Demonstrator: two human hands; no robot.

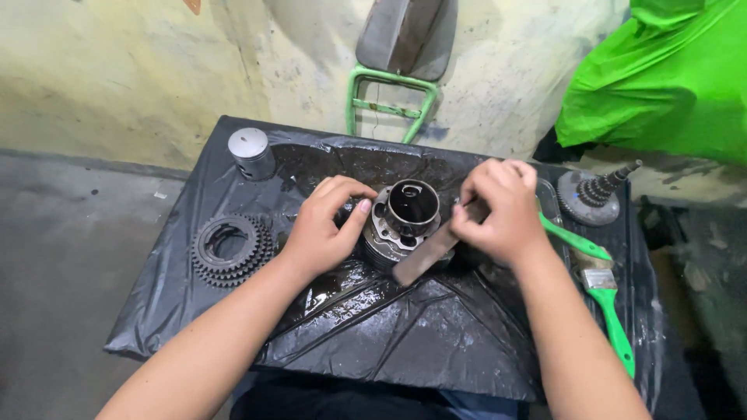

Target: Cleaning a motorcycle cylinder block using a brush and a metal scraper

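On black sheet (436, 327) | left fingers (342, 194) grip cylinder (405, 222) | right fingers (478, 210) clasp file (428, 253) | gears (229, 249), piston (250, 152), brush (603, 292) beside

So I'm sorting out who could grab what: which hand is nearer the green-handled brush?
Right. The right hand, holding a flat metal strip, sits just beside the green-handled brush. The left hand grips the engine cylinder, farther across the sheet.

Rough repair workshop: oily gears (231, 250), piston (250, 152), stained wall (140, 70).
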